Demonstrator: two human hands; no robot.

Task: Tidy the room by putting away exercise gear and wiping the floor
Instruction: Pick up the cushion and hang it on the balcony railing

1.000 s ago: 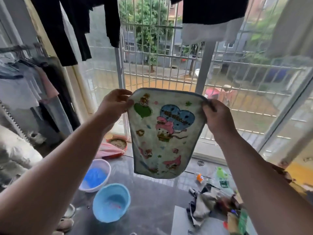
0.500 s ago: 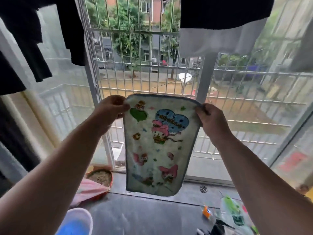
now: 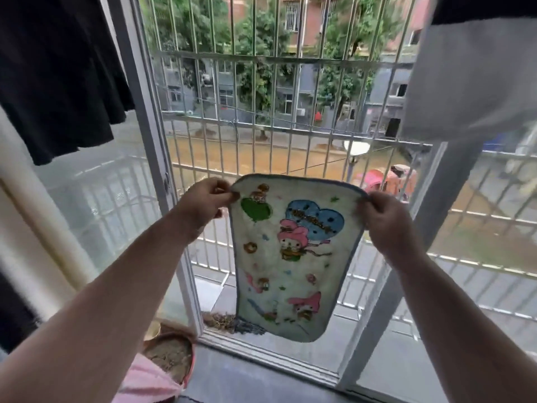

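Observation:
A small white cloth (image 3: pixel 290 257) with a blue hem and cartoon prints hangs flat in front of the barred window. My left hand (image 3: pixel 205 203) pinches its top left corner and my right hand (image 3: pixel 386 219) pinches its top right corner. Both arms are stretched forward and up. The cloth's lower edge hangs free just above the window sill.
A barred window (image 3: pixel 270 117) with a sliding frame fills the view. Dark clothes (image 3: pixel 55 71) hang at the upper left and a grey garment (image 3: pixel 473 77) at the upper right. A pot of soil (image 3: pixel 170 353) and pink fabric (image 3: pixel 145 379) sit on the floor below.
The view has tilted upward and closer to the window; the basins and floor clutter have left the frame. Both hands still hold the cloth spread by its top corners.

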